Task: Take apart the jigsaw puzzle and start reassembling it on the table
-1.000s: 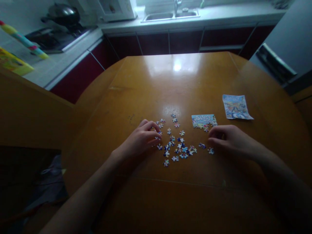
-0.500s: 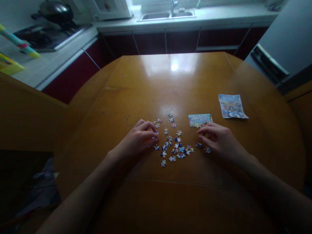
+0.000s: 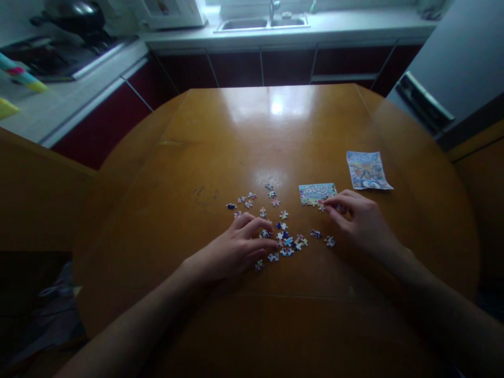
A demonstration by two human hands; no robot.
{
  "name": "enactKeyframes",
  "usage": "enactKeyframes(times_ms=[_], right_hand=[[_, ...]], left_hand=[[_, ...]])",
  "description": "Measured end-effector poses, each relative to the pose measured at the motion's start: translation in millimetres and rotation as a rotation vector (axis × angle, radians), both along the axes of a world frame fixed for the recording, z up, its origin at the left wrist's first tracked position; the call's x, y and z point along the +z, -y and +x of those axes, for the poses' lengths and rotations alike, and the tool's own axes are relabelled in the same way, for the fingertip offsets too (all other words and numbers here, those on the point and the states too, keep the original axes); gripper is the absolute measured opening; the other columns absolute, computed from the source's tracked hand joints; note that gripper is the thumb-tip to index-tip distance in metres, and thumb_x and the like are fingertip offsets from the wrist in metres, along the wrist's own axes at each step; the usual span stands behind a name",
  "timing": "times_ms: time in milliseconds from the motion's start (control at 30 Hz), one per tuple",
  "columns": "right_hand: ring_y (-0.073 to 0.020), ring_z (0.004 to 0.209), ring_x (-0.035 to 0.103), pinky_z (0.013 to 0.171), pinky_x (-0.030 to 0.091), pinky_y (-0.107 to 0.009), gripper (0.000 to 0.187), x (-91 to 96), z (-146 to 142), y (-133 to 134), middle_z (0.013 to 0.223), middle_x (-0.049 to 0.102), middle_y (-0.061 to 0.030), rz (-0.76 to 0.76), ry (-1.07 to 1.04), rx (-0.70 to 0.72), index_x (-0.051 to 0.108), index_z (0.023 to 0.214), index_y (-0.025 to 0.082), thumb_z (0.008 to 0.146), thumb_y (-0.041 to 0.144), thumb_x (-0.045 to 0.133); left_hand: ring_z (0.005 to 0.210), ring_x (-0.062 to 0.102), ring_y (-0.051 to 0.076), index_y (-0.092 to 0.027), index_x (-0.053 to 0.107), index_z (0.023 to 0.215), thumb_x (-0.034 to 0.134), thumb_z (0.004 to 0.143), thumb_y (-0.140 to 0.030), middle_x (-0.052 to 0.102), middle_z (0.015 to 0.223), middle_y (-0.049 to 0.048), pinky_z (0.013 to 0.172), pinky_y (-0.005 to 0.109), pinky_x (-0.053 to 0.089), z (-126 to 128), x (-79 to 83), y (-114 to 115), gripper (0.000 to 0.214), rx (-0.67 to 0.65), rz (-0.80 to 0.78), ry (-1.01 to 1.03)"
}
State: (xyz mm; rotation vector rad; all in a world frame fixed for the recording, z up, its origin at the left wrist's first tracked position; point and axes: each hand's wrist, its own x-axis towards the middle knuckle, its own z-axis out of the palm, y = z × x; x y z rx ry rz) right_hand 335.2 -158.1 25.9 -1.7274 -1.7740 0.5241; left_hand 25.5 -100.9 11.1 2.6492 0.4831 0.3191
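Observation:
Small jigsaw puzzle pieces [image 3: 289, 242] lie scattered on the wooden table. My left hand [image 3: 246, 241] reaches over the left part of them, its fingers curved and apart, hiding some pieces beneath. To the right is a partly joined puzzle [image 3: 317, 192], light blue with pale lettering and an uneven lower edge. My right hand [image 3: 360, 218] is at that lower right edge, thumb and forefinger pinched on a small puzzle piece [image 3: 322, 208]. Two loose pieces, one a dark piece [image 3: 315, 233], lie just below this hand.
A creased printed picture sheet [image 3: 369, 170] lies at the right beyond my right hand. The wooden table [image 3: 220, 142] has rounded sides. Behind it are a counter with a sink [image 3: 244, 24], a stove with a dark pan [image 3: 74, 18] at the left, and a grey appliance [image 3: 452, 63] at the right.
My left hand has moved right and nearer over the pieces, uncovering those at the upper left. My right hand has moved up to the joined puzzle's edge, its fingertips closing. The view has shifted slightly.

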Motion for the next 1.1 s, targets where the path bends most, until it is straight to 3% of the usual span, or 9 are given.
enactKeyframes(times_ms=[233, 433, 567, 667, 767, 933, 1100], right_hand=[[-0.0194, 0.081, 0.062, 0.072, 0.05, -0.034, 0.013, -6.9, -0.5, 0.6, 0.097, 0.068, -0.0086, -0.045, -0.035, 0.056, 0.072, 0.09, 0.019, 0.088, 0.021, 0.059], [-0.0188, 0.088, 0.058, 0.078, 0.049, -0.033, 0.019, -16.8, -13.4, 4.7, 0.096, 0.063, -0.0077, -0.069, 0.005, 0.376, 0.075, 0.096, 0.023, 0.09, 0.016, 0.058], [-0.0193, 0.088, 0.055, 0.077, 0.048, -0.033, 0.017, -15.3, -18.9, 7.8, 0.094, 0.061, -0.0076, -0.073, 0.048, 0.498, 0.076, 0.091, 0.024, 0.09, 0.017, 0.061], [-0.0194, 0.089, 0.055, 0.077, 0.047, -0.033, 0.014, -12.1, -17.9, 7.5, 0.092, 0.061, -0.0069, -0.098, 0.056, 0.535, 0.074, 0.082, 0.023, 0.088, 0.018, 0.063], [-0.0192, 0.089, 0.054, 0.079, 0.047, -0.034, 0.014, -10.1, -19.1, 6.5, 0.092, 0.062, -0.0066, -0.092, 0.054, 0.493, 0.073, 0.086, 0.022, 0.09, 0.016, 0.061], [-0.0221, 0.096, 0.051, 0.084, 0.047, -0.038, 0.023, -10.1, -33.5, 10.6, 0.102, 0.06, -0.0096, -0.035, 0.115, 0.529, 0.073, 0.108, 0.024, 0.095, 0.02, 0.055], [-0.0239, 0.1, 0.05, 0.088, 0.048, -0.04, 0.023, -10.8, -42.3, 16.9, 0.105, 0.06, -0.01, -0.03, 0.164, 0.574, 0.073, 0.111, 0.026, 0.095, 0.026, 0.057]], left_hand=[[0.115, 0.044, 0.024, -0.031, 0.069, 0.114, 0.067, 0.091, -0.023, 0.058, 0.128, 0.0041, 0.102, 0.04, 0.044, 0.3, -2.3, 0.4, 0.024, -0.002, 0.043, 0.021], [0.113, 0.046, 0.022, -0.026, 0.07, 0.107, 0.064, 0.093, -0.018, 0.059, 0.119, 0.0057, 0.098, 0.037, 0.045, -0.6, -7.5, -4.7, 0.017, 0.108, 0.014, 0.092], [0.107, 0.048, 0.02, -0.025, 0.07, 0.105, 0.065, 0.092, -0.017, 0.06, 0.115, 0.0055, 0.091, 0.035, 0.046, -2.4, -8.4, -11.6, 0.016, 0.224, 0.063, 0.2], [0.103, 0.048, 0.02, -0.025, 0.071, 0.101, 0.065, 0.092, -0.018, 0.061, 0.113, 0.0054, 0.086, 0.033, 0.047, -4.8, -9.0, -16.3, 0.013, 0.276, 0.073, 0.246], [0.103, 0.048, 0.02, -0.025, 0.071, 0.103, 0.064, 0.093, -0.018, 0.061, 0.113, 0.0057, 0.086, 0.034, 0.047, -7.1, -9.0, -18.3, 0.013, 0.293, 0.072, 0.243], [0.113, 0.045, 0.023, -0.028, 0.072, 0.106, 0.063, 0.094, -0.02, 0.057, 0.122, 0.0058, 0.096, 0.04, 0.046, -7.1, -3.0, -13.6, 0.017, 0.241, 0.052, 0.155], [0.124, 0.037, 0.029, -0.036, 0.063, 0.128, 0.062, 0.095, -0.029, 0.046, 0.138, 0.0064, 0.106, 0.05, 0.041, -0.2, 3.4, 1.2, 0.034, 0.094, 0.077, -0.05]])
